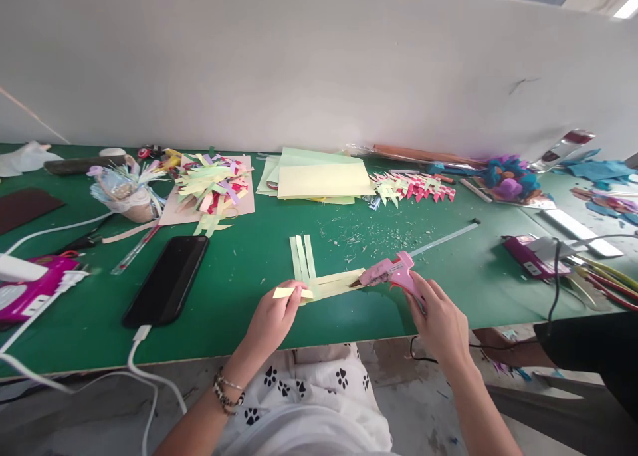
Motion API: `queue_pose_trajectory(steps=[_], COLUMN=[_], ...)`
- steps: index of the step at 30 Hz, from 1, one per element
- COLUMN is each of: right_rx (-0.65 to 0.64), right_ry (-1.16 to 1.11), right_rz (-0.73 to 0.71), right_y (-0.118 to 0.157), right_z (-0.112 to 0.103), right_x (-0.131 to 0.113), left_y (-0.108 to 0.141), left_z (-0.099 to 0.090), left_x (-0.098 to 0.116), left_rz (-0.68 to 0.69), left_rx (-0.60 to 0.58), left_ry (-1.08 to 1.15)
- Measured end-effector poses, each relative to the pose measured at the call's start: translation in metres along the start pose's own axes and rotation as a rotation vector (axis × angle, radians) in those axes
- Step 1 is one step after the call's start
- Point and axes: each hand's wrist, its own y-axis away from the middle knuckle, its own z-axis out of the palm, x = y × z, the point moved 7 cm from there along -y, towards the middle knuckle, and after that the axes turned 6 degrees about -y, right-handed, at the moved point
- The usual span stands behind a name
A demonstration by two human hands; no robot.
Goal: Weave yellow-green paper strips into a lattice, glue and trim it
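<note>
My right hand (pixel 441 316) grips a pink hot glue gun (pixel 399 270) by its handle. A long glue stick (pixel 443 237) sticks out of its back. The gun's tip is over pale yellow paper strips (pixel 336 284) lying on the green table. Those strips cross under several upright pale green strips (pixel 302 260), forming an L shape. My left hand (pixel 276 313) is closed with a pale yellow paper strip (pixel 289 293) folded back between thumb and fingers, right at the corner of the L. Whether the gun's tip touches the paper, I cannot tell.
Left of my hands lies a black phone (pixel 167 280) with a white cable. Behind are a heap of paper strips (pixel 214 183), stacked paper sheets (pixel 321 177) and a woven red-and-white piece (pixel 419 187). Purple power strips (pixel 533 256) stand at both sides. Another person's leg (pixel 518 346) shows at right.
</note>
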Motion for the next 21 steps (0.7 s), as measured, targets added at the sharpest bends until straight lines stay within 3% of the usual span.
queue_pose_trajectory(steps=[16,21], right_rx=[0.049,0.053], right_ry=[0.028,-0.011], right_rz=[0.088,0.211], right_y=[0.007,0.006], right_z=[-0.011,-0.015], right_x=[0.032,0.047], left_y=[0.0,0.0], left_z=[0.004,0.004], left_x=[-0.004,-0.005], left_rz=[-0.009,-0.002], left_rx=[-0.026,-0.022], left_ry=[-0.01,0.003])
